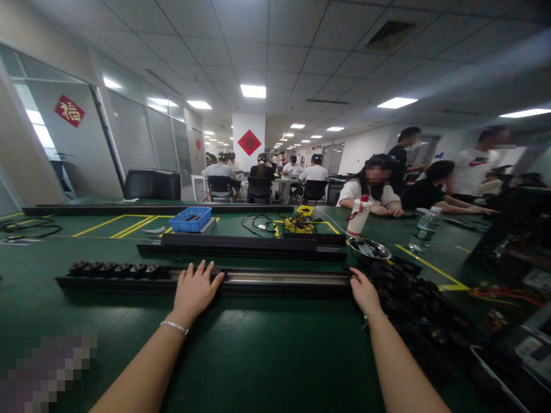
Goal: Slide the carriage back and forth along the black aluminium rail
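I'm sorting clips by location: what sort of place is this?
Probably a workshop set up in an office-style room: a green worktable marked with yellow lines, a long black rail bearing small dark parts, and a panelled ceiling.

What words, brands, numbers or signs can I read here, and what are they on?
"福": red diamond sign at left
Red diamond on pillar: too blurred
Small red diamond beyond: too small
Bottle label: too small
Swoosh on white shirt: no readable word
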`<state>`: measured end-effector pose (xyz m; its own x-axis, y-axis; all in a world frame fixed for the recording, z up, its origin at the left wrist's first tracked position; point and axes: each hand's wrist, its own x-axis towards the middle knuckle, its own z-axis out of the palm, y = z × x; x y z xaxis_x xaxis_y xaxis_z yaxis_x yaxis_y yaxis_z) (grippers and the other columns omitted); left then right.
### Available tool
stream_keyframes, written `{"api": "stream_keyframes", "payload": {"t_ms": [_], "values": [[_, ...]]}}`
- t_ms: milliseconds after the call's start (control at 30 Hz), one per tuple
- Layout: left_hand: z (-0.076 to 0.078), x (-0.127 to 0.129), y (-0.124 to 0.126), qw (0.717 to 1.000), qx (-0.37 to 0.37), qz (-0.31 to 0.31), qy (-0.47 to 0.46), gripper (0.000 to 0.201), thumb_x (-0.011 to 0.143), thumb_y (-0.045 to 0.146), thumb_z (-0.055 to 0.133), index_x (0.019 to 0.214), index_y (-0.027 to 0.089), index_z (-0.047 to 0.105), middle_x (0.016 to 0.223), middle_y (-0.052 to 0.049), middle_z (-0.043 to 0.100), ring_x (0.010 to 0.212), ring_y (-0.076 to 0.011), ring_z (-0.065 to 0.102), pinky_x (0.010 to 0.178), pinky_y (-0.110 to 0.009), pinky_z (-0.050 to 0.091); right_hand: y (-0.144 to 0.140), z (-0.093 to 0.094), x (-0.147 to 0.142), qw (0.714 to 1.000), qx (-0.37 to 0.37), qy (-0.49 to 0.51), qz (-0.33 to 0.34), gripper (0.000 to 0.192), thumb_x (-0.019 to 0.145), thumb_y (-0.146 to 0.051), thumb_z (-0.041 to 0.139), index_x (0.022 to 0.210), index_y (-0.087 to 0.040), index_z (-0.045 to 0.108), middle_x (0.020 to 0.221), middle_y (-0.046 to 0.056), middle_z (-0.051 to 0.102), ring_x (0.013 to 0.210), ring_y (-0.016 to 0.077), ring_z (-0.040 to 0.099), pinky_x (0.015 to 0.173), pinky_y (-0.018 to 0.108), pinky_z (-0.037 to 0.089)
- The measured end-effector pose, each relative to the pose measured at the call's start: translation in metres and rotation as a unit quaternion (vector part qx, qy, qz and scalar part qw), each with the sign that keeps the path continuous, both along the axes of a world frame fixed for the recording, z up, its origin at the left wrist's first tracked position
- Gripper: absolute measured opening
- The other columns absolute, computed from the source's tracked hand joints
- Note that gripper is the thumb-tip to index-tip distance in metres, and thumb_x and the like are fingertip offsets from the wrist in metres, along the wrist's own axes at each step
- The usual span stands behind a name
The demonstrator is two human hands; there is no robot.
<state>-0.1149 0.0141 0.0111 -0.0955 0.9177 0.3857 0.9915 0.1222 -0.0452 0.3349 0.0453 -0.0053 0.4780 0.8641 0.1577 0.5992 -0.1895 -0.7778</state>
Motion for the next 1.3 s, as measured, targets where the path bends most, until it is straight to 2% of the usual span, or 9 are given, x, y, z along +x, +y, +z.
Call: {"api": "stream_keyframes", "payload": {"t_ms": [200, 533, 833, 1300], "values": [[0.003, 0.003, -0.003, 1.0, -0.004, -0.001, 0.001, 0.062, 0.086, 0.056, 0.024, 0.134, 0.02, 0.042, 0.14, -0.01, 0.043, 0.128, -0.035, 0.035, 0.102, -0.048, 0.026, 0.002, -0.004, 0.003, 1.0, 0.011, -0.014, 0.0, 0.053, 0.074, -0.031, 0.037, 0.123, -0.021, 0.055, 0.11, 0.007, 0.063, 0.09, 0.0201, 0.058, 0.078, 0.03, 0.043], [0.002, 0.002, -0.002, 1.0, 0.002, -0.001, -0.015, 0.064, 0.085, 0.056, 0.024, 0.133, 0.019, 0.043, 0.139, -0.01, 0.043, 0.129, -0.0351, 0.034, 0.102, -0.049, 0.026, 0.0, 0.001, 0.0, 1.0, -0.002, -0.005, -0.007, 0.053, 0.074, -0.03, 0.038, 0.123, -0.02, 0.056, 0.112, 0.008, 0.062, 0.092, 0.0207, 0.058, 0.079, 0.03, 0.042], [0.003, 0.019, -0.006, 0.999, 0.008, -0.034, -0.012, 0.062, 0.086, 0.054, 0.025, 0.133, 0.017, 0.044, 0.139, -0.012, 0.043, 0.128, -0.0335, 0.035, 0.102, -0.048, 0.027, 0.001, -0.002, 0.001, 1.0, 0.009, -0.008, -0.002, 0.052, 0.075, -0.031, 0.038, 0.122, -0.021, 0.056, 0.111, 0.007, 0.062, 0.094, 0.0201, 0.058, 0.082, 0.03, 0.042], [0.003, 0.031, -0.009, 0.999, 0.006, -0.05, 0.018, 0.06, 0.089, 0.048, 0.024, 0.131, 0.012, 0.047, 0.138, -0.012, 0.044, 0.127, -0.0336, 0.037, 0.103, -0.046, 0.028, 0.001, -0.002, 0.001, 1.0, 0.004, 0.001, -0.003, 0.052, 0.074, -0.03, 0.038, 0.123, -0.02, 0.056, 0.112, 0.008, 0.061, 0.094, 0.0199, 0.058, 0.082, 0.03, 0.042]]}}
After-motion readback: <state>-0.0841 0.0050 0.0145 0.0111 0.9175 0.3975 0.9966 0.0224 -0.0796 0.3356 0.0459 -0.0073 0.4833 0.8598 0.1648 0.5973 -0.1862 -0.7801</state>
